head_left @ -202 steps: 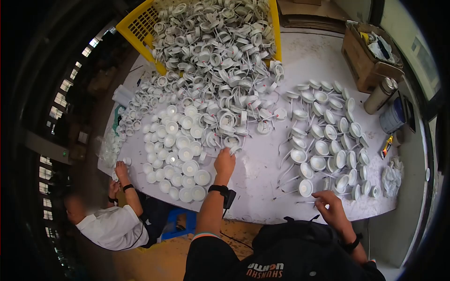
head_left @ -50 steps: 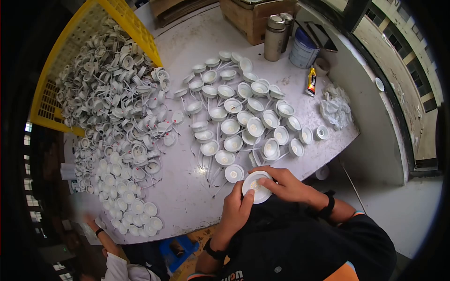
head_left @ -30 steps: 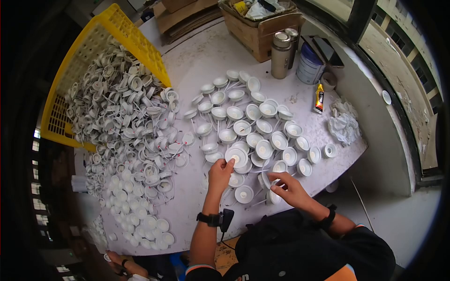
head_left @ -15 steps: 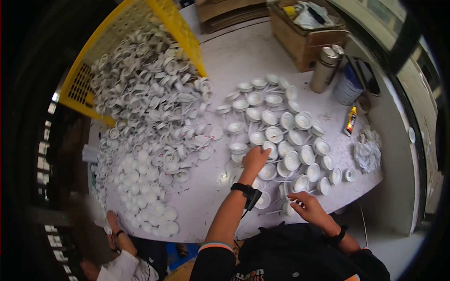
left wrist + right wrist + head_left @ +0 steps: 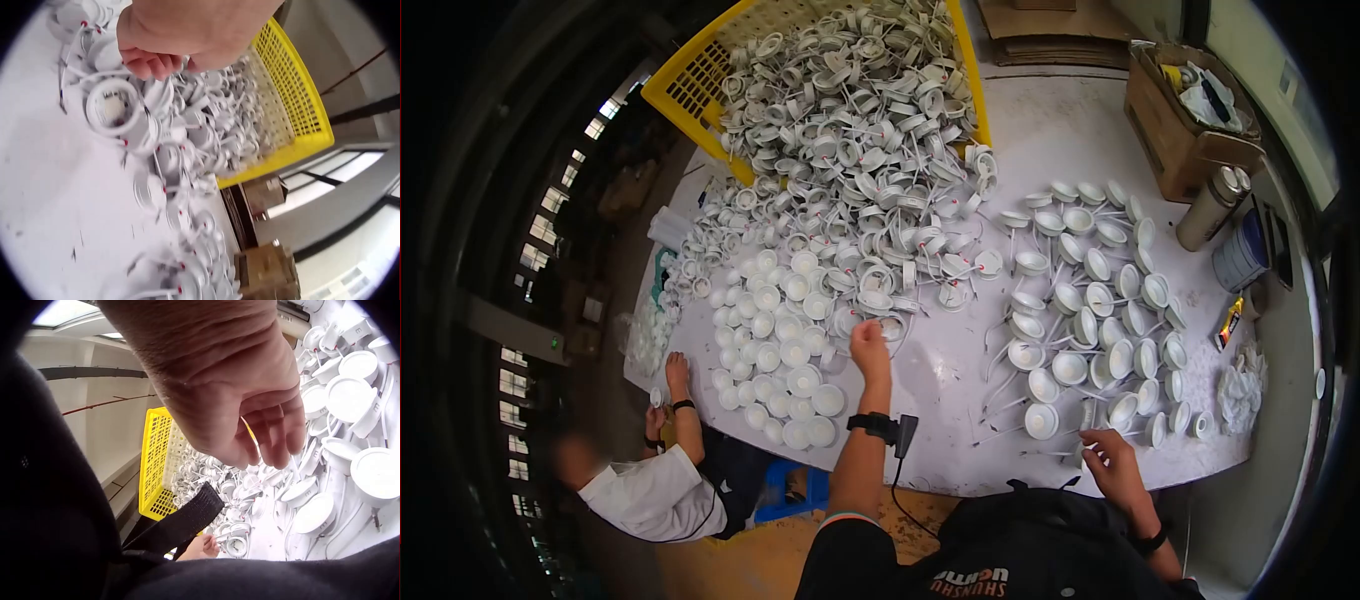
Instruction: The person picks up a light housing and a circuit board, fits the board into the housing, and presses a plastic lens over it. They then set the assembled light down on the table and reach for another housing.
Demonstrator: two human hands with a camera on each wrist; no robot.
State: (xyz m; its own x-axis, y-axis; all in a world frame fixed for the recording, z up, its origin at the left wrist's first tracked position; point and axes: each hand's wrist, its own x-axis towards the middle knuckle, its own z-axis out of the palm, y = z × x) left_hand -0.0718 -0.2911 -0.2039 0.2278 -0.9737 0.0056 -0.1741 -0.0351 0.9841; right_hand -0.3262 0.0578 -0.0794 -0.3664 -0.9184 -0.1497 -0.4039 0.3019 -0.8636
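Note:
In the head view my left hand (image 5: 871,350) is at the lower edge of a heap of white ring-shaped lamp parts with wires (image 5: 870,180). The left wrist view shows that hand (image 5: 187,31) with fingers bent loosely downward, thumb apart, nothing visible between them; a round part (image 5: 112,107) lies close by. My right hand (image 5: 1116,472) hovers at the table's front edge, beside the near end of several rows of wired white lamps (image 5: 1041,420). Seen from the right wrist, this hand (image 5: 231,394) has loosely bent fingers and an empty palm.
A yellow crate (image 5: 984,80) stands tipped at the back. White round caps (image 5: 795,328) lie left of my left hand. Another person (image 5: 650,490) sits at the left. On the right are a cardboard box (image 5: 1180,150), flask (image 5: 1210,210), tub (image 5: 1238,255), yellow tube (image 5: 1229,320) and crumpled plastic (image 5: 1240,385).
My left hand has left the rows of lamps, where its fingers were at one lamp, and moved left to the heap. The head view has turned left. My right hand stays near the table edge.

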